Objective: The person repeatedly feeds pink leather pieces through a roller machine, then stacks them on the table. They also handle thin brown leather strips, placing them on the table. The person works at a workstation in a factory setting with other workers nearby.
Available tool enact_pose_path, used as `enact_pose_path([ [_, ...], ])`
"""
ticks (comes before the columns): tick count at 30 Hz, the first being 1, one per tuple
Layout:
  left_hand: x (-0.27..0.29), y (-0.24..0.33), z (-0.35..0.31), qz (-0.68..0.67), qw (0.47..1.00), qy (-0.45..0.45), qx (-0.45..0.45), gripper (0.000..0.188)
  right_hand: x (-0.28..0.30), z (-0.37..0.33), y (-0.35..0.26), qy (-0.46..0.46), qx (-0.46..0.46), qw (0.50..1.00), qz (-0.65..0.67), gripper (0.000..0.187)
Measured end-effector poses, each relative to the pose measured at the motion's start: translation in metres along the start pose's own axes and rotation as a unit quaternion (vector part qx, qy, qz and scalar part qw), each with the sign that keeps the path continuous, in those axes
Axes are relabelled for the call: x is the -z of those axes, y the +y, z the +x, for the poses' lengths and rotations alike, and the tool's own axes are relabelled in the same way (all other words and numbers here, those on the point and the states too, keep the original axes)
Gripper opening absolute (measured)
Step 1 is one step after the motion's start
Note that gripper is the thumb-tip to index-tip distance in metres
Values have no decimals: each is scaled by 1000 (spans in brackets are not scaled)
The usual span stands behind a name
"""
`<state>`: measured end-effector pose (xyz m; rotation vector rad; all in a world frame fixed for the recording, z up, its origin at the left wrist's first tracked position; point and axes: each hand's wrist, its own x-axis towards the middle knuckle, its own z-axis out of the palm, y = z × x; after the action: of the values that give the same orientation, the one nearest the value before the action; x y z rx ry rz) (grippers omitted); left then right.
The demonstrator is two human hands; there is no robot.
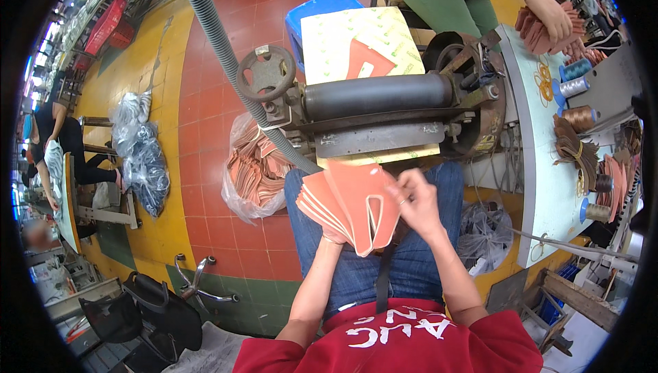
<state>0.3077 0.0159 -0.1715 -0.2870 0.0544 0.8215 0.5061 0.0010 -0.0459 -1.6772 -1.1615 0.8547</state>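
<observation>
A seated person in a red shirt (391, 342) and jeans (449, 198) looks down at a stack of salmon-pink pieces (353, 191) held above the lap. The pieces are flat and fanned toward the left, pale edges showing in steps, probably so that each edge stands free of the next. The top piece has a long narrow cutout outlined in white. Holding the stack over the lap seems to keep it close and in clear sight.

The left hand (334, 237) grips the stack from below at its near left edge; most of its fingers are hidden underneath. The right hand (418, 202) is partly open, fingers bent, with the tips at the stack's right edge; whether they pinch it, I cannot tell.

Just past the knees stands a machine with a dark roller (380, 97) across it and a handwheel (265, 92) at its left. On the floor to the left, a clear bag (241, 210) is full of similar pieces, perhaps put there to be within reach.

Beyond the roller, one loose piece (363, 54) lies on a yellow patterned sheet (329, 44), near a blue stool (296, 27). To the right, a pale table (545, 202) carries thread spools (579, 118); at its far end a co-worker's hands (556, 25) hold a bundle.
</observation>
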Motion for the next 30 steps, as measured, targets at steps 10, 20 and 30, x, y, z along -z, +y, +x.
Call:
enact_pose_path([
  [10, -48, 21, -12, 140, 989, 30, 22, 69, -3, 63, 80, 208, -201, 899, 328, 17],
  [20, -70, 3, -10, 157, 987, 32, -10, 72, -25, -32, 23, 195, -196, 956, 97, 21],
  [30, -32, -1, 0, 31, 999, -26, 34, 65, -12, -10, -28, 14, 62, 987, -147, 63],
])
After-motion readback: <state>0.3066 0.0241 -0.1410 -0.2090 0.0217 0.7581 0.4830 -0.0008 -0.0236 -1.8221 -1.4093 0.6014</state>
